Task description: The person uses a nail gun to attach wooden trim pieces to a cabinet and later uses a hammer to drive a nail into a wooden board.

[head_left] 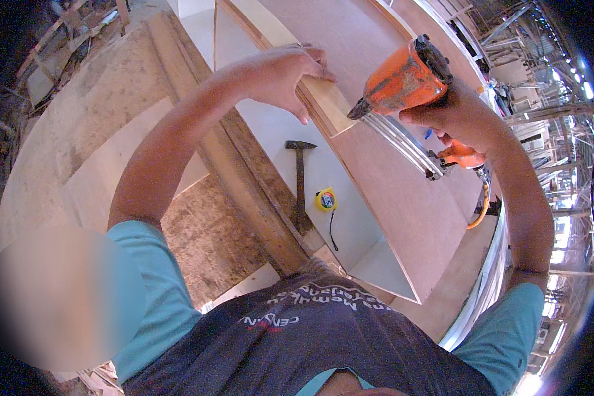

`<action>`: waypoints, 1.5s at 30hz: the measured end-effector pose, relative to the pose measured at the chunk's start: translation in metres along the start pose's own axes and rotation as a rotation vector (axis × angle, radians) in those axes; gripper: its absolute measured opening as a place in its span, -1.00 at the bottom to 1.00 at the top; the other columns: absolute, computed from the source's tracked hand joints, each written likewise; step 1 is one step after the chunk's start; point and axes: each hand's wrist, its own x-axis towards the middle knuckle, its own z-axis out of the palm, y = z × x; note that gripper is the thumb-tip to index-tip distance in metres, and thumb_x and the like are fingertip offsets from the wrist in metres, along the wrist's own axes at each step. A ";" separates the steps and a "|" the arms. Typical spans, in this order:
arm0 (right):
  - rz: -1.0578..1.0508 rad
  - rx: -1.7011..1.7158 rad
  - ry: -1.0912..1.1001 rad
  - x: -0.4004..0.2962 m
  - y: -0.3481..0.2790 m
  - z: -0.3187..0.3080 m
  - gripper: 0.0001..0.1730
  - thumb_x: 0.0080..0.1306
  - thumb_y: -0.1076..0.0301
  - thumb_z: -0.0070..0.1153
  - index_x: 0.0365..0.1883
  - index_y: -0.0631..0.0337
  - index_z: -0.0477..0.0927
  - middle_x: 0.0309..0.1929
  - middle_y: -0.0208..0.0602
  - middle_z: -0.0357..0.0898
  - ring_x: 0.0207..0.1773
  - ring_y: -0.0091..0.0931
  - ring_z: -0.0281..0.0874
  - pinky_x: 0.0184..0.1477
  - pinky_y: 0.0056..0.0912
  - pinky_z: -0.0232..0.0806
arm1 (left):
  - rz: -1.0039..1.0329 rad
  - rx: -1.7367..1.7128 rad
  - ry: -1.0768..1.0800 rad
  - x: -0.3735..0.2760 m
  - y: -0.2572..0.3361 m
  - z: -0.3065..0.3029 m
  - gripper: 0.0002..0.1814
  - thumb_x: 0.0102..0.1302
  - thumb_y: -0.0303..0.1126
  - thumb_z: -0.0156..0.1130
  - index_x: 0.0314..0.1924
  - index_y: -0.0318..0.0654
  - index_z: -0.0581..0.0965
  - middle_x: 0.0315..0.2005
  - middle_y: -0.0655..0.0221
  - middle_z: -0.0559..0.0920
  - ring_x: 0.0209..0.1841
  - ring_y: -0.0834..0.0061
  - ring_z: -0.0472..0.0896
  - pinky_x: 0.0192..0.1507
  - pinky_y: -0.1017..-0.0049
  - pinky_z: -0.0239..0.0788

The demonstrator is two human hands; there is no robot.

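Note:
My left hand (289, 74) straddles a pale wooden strip (332, 106), thumb on the near side and fingers over the far side. The strip lies along the edge of a large plywood panel (386, 198). In my right hand (460, 116) is an orange pneumatic nail gun (401, 79), its body scuffed and stained. Its dark nose points down beside the strip's near end; whether they touch I cannot tell. A silver magazine (401, 143) slants from the nose towards the orange handle end, where an air hose (485, 208) is attached.
A hammer (300, 173) and a yellow tape measure (326, 199) with a black wrist cord lie on a white panel surface (356, 232) just before me. A long dusty wooden beam (247, 198) runs diagonally on the left, beside worn boards (104, 99). Timber clutter (549, 123) stands at far right.

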 end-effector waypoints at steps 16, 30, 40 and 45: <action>-0.156 0.080 -0.018 0.042 -0.043 -0.012 -0.59 0.15 0.09 0.52 -0.23 0.14 0.63 -0.63 -0.59 0.37 -0.62 -0.70 0.30 -0.58 -0.59 0.17 | -0.456 0.441 0.357 -0.081 -0.088 -0.032 -0.04 0.02 -0.80 -0.07 0.43 0.21 0.39 0.51 0.54 0.29 0.57 0.21 0.17 0.55 -0.24 -0.17; -0.166 0.089 -0.060 0.073 -0.048 -0.013 -0.59 0.16 0.07 0.50 -0.23 0.13 0.62 -0.62 -0.59 0.35 -0.63 -0.70 0.28 -0.61 -0.57 0.18 | -0.556 0.388 0.304 -0.078 -0.077 -0.038 -0.04 0.06 -0.83 -0.09 0.44 0.23 0.38 0.49 0.56 0.30 0.56 0.17 0.17 0.52 -0.36 -0.21; -0.156 0.018 -0.089 0.081 -0.053 -0.018 -0.61 0.18 0.13 0.47 -0.23 0.19 0.58 -0.59 -0.58 0.40 -0.64 -0.69 0.30 -0.64 -0.58 0.28 | -0.436 0.309 0.729 -0.098 -0.068 -0.024 -0.14 0.09 -0.72 0.06 0.45 0.05 0.37 0.47 0.31 0.32 0.52 0.13 0.23 0.50 -0.23 -0.03; -0.231 0.119 -0.004 0.126 -0.059 -0.034 -0.63 0.22 0.12 0.45 -0.25 0.18 0.60 -0.61 -0.55 0.42 -0.65 -0.70 0.33 -0.66 -0.58 0.26 | -0.966 0.269 0.955 -0.166 -0.022 0.064 -0.43 0.27 -0.40 0.23 0.30 -0.34 0.47 0.25 -0.05 0.50 0.34 -0.09 0.39 0.33 0.08 0.27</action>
